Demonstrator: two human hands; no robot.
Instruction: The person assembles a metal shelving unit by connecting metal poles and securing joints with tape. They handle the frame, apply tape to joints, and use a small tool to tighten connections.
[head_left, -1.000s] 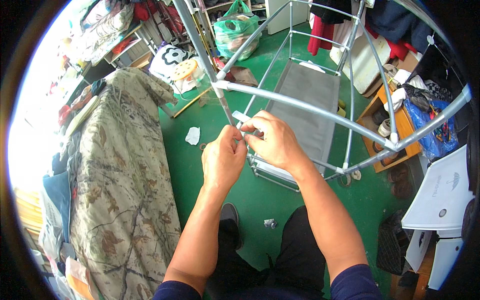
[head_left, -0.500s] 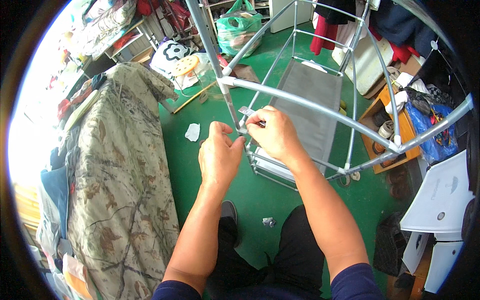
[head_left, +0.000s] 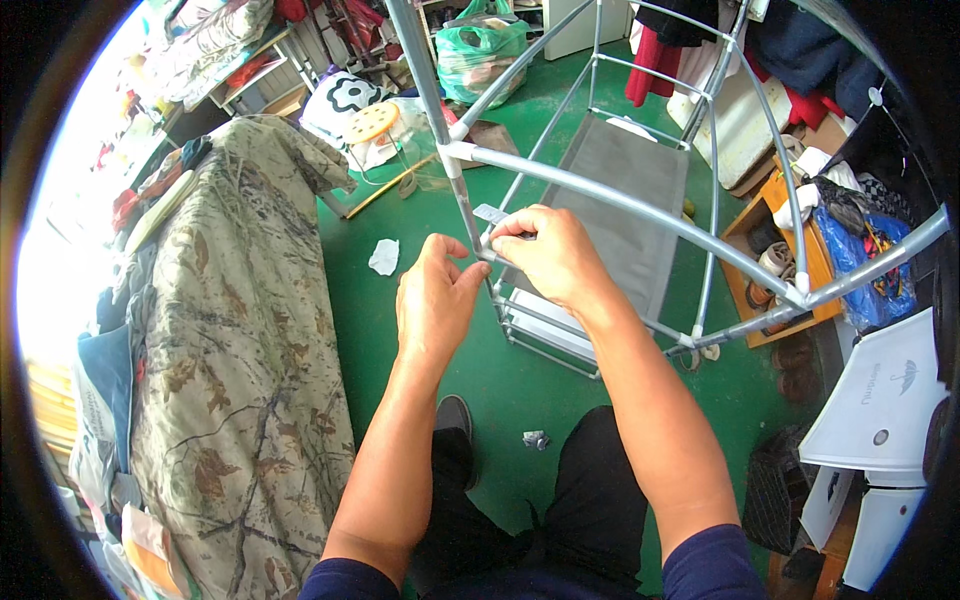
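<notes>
A frame of grey tubes with white joints (head_left: 630, 208) rises ahead of me, with a dark grey fabric panel (head_left: 625, 190) inside it. My left hand (head_left: 432, 305) is beside the near upright tube (head_left: 462, 200), its fingers curled and its thumb tip at a lower joint. What sits between those fingertips is hidden. On the other side of that tube, my right hand (head_left: 555, 255) is closed in a pinch. A small flat grey strip (head_left: 490, 213) sticks out past its fingertips; the part inside the grip is covered.
To the left lies a camouflage cloth cover (head_left: 230, 370). A white scrap (head_left: 384, 257) and a crumpled silvery bit (head_left: 536, 440) are on the green floor. White boxes (head_left: 870, 400) and a wooden shoe shelf (head_left: 790, 265) stand right; a yellow stool (head_left: 371, 122) stands further off.
Both hands stay at the same joint. The right fingers have shifted slightly left and down, and the grey strip shows at a slightly different angle. The view has tilted a little.
</notes>
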